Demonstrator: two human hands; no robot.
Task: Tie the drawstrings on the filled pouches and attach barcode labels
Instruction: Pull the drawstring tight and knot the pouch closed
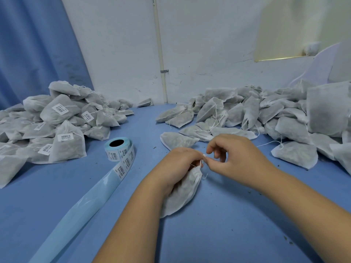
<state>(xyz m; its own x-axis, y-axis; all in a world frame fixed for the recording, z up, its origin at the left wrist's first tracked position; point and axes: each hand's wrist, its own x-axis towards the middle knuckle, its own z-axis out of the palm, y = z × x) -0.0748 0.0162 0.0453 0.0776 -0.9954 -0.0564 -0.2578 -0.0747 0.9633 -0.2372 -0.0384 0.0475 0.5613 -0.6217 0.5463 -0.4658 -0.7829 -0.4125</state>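
A filled white fabric pouch lies on the blue table in front of me, its gathered neck pointing away. My left hand grips the pouch around its neck. My right hand pinches the thin white drawstring just above the neck, close to my left fingers. A roll of barcode labels stands to the left, and its blue backing strip trails toward me.
Several pouches with barcode labels are piled at the left. A larger heap of unlabelled pouches with loose strings fills the right and back right. Behind the blue table are a white wall and a blue curtain.
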